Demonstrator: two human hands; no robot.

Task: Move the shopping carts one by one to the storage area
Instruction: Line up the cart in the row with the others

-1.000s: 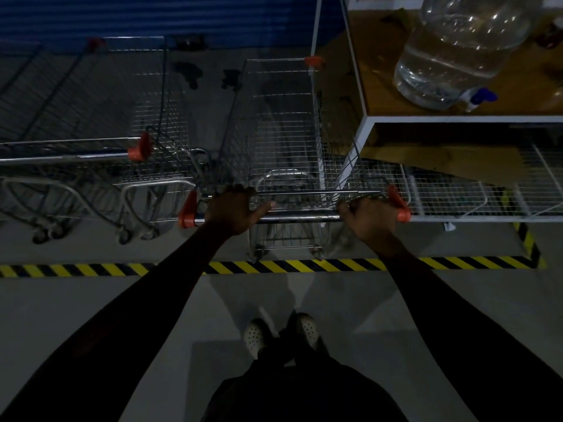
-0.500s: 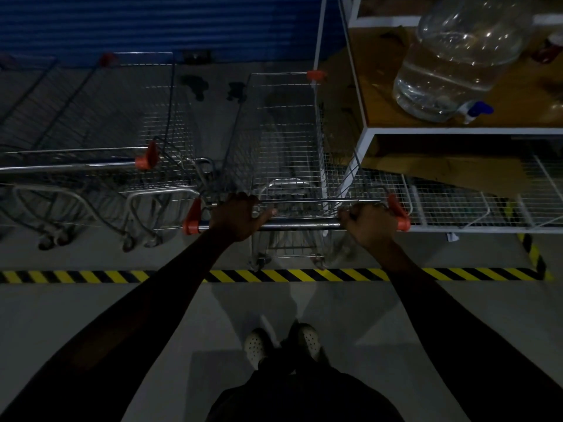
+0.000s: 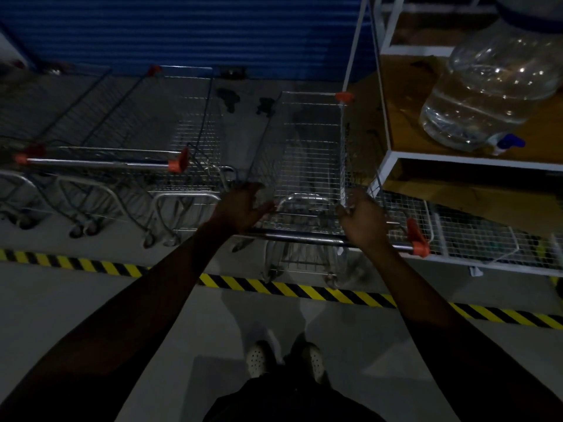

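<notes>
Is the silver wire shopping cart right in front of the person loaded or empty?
Empty: the silver wire shopping cart shows only bare mesh and grey floor through its basket.

wire shopping cart [image 3: 307,153] upright, basket empty, just ahead of the right hand [image 3: 362,222], orange-capped handle bar nearest it; nested carts [image 3: 189,138] lined up beyond the left hand [image 3: 240,208].

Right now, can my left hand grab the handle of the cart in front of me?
Likely yes: the left hand hovers open just above the handle, and nothing lies between them.
</notes>
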